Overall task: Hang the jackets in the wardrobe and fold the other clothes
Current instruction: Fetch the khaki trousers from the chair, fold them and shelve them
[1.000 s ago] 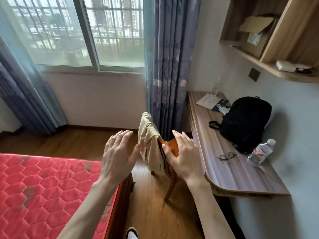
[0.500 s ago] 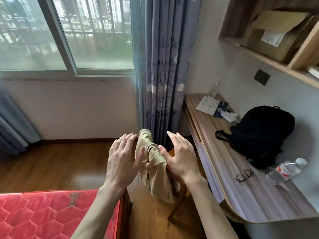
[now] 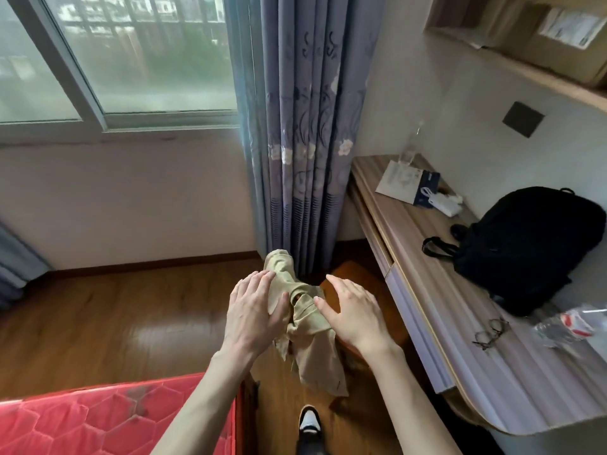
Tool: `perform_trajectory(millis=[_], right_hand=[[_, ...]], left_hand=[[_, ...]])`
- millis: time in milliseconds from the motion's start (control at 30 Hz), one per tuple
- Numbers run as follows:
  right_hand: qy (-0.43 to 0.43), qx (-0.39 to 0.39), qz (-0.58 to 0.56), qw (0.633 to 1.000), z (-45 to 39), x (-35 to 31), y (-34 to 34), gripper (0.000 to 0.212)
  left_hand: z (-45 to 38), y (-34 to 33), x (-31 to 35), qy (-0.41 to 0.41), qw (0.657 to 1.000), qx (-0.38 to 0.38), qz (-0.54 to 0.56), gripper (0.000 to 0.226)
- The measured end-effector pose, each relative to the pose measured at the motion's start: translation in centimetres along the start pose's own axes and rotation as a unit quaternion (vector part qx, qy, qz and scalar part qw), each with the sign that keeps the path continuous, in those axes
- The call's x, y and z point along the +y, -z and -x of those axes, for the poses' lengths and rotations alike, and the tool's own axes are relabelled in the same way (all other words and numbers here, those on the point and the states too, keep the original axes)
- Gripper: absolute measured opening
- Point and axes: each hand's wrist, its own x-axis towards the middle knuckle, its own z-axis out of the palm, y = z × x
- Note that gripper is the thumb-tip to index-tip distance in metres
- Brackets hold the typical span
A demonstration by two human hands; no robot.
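Khaki garment (image 3: 307, 326) hangs bunched over the back of the wooden chair (image 3: 345, 284), low centre of view, neither folded nor hung, so by my reading the task is barely begun, with no wardrobe in sight. Your left hand (image 3: 253, 310) lies at its 9 o'clock side, fingers straight and flat against the cloth, while your right hand (image 3: 354, 311) sits at its 3 o'clock, fingers spread with the tips touching the fabric. Neither hand has closed on it: the cloth lies between your two palms, ungripped.
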Motion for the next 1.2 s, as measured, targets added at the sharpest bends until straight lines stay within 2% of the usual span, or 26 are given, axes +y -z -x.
perform_trajectory(millis=[167, 333, 533, 700, 833, 967, 1000, 1100, 1200], right_hand=[[-0.066, -0.093, -0.001, 0.994, -3.1, 1.0, -2.1, 0.064], [-0.148, -0.106, -0.029, 0.983, -6.4, 2.9, -4.6, 0.051], [-0.072, -0.193, -0.044, 0.978, -8.9, 3.3, -5.6, 0.04], [-0.046, -0.202, 0.008, 0.978, -10.4, 2.9, -6.7, 0.034], [-0.028, -0.224, 0.003, 0.974, -11.4, 3.1, -7.0, 0.029], [-0.052, -0.228, -0.001, 0.972, -11.7, 3.3, -7.2, 0.053], [-0.05, -0.236, -0.003, 0.97, -11.7, 3.3, -7.3, 0.054], [-0.024, -0.257, -0.02, 0.966, -12.0, 3.5, -7.2, 0.037], [-0.009, -0.266, -0.047, 0.963, -12.2, 4.0, -6.7, 0.032]], left_hand=[[-4.6, -2.2, -0.8, -0.02, 0.998, -0.042, -0.032, 0.066], [-8.5, -5.2, -1.9, -0.042, 0.988, -0.119, -0.09, 0.058], [-10.5, -8.9, -2.5, -0.089, 0.951, -0.25, -0.156, 0.027], [-11.8, -10.0, -2.8, -0.098, 0.947, -0.272, -0.143, 0.03], [-12.8, -10.7, -1.3, -0.056, 0.94, -0.297, -0.16, 0.024], [-12.9, -11.2, -0.4, -0.038, 0.926, -0.321, -0.195, 0.031], [-12.8, -11.3, -0.5, -0.04, 0.926, -0.321, -0.196, 0.032], [-12.5, -11.1, -1.0, -0.019, 0.93, -0.326, -0.166, 0.029], [-12.2, -10.2, -1.5, 0.014, 0.934, -0.337, -0.119, 0.023]])
